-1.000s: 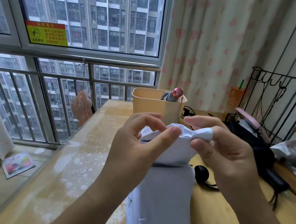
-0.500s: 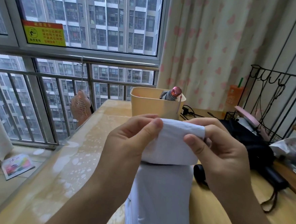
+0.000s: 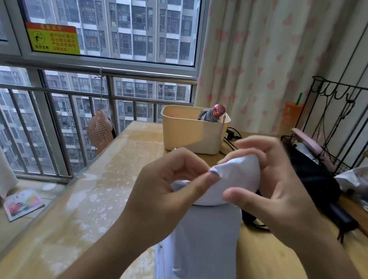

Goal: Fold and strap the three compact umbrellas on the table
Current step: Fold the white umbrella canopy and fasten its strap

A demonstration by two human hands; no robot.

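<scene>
A pale lavender compact umbrella (image 3: pixel 206 245) stands upright in front of me, its folded cloth bunched at the top. My left hand (image 3: pixel 166 192) pinches a corner of that cloth between thumb and forefinger. My right hand (image 3: pixel 271 184) curls round the bunched top from the right side. A second umbrella, grey with a dark red handle (image 3: pixel 213 115), leans in a cream plastic bin (image 3: pixel 185 135) at the back of the table. A black umbrella (image 3: pixel 319 188) lies on the table at the right, with its strap trailing.
The wooden table (image 3: pixel 92 198) runs along a window with a metal railing (image 3: pixel 94 94). A small peach fan (image 3: pixel 99 131) hangs past the left edge. A black wire rack (image 3: pixel 332 128) with clutter and a black cable stand at the right.
The cloth top, held flat between both hands before, is now bunched into a rounded wad in my right hand. My left hand has shifted to pinch one corner.
</scene>
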